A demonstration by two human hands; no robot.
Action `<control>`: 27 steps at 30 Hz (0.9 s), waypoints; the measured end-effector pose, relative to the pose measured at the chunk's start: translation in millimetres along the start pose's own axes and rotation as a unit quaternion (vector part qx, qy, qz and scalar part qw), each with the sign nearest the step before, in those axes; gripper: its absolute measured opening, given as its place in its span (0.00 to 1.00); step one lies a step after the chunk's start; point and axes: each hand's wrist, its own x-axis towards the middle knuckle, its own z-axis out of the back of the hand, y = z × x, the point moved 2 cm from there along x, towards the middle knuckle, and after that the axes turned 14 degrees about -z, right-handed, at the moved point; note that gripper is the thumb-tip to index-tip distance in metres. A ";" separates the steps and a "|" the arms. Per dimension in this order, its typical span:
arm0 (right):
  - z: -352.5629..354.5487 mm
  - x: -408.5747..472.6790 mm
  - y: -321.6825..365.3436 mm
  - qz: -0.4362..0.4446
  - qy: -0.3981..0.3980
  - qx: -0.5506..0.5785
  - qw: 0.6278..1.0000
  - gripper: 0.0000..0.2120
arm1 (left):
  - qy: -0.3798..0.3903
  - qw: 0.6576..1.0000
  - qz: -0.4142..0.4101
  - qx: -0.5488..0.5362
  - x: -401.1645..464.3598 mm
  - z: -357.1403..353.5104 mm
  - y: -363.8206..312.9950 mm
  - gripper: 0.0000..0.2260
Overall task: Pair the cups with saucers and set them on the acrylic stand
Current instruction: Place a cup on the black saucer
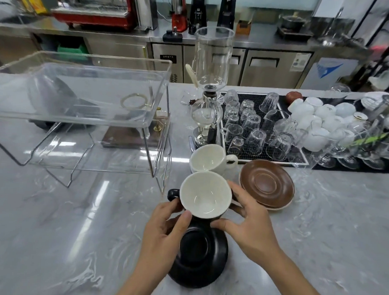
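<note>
A black cup (205, 195) with a cream inside and a black handle at its left is held between both hands, just above the far edge of a black saucer (199, 255) on the marble counter. My left hand (164, 230) grips its near left side, thumb on the rim. My right hand (250, 224) holds its right side. Behind it stands a white cup (211, 158), tilted, on a white saucer. A brown saucer (267, 186) lies to the right. The clear acrylic stand (84, 112) rises at the left, its shelves bare.
A glass siphon coffee maker (210, 88) stands behind the white cup. A black mat (256, 127) with several upturned glasses, white cups and stemmed glasses fills the right. A dark wooden base (127, 136) sits behind the stand. Open marble lies in front and left.
</note>
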 end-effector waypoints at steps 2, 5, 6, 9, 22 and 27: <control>-6.1 -11.0 -5.6 -0.015 0.008 0.006 1.000 0.41 | 0.005 1.000 0.013 0.018 -10.2 5.8 3.6 0.10; -15.0 -26.5 -13.5 -0.036 0.012 0.000 0.999 0.41 | 0.014 0.998 0.032 0.045 -25.8 14.0 9.5 0.07; -16.5 -30.3 -15.0 -0.038 0.010 -0.007 0.999 0.41 | 0.016 0.998 0.034 0.054 -29.0 15.8 10.9 0.06; -22.9 -41.3 -19.3 -0.060 0.013 -0.019 0.998 0.42 | 0.021 0.996 0.039 0.073 -39.3 21.5 16.5 0.08; -40.6 -62.0 -34.6 -0.112 0.033 -0.030 0.993 0.40 | 0.042 0.989 0.059 0.128 -59.2 31.8 28.4 0.06; -41.4 -63.5 -37.9 -0.126 0.040 -0.037 0.991 0.40 | 0.046 0.987 0.066 0.142 -60.2 33.0 32.7 0.13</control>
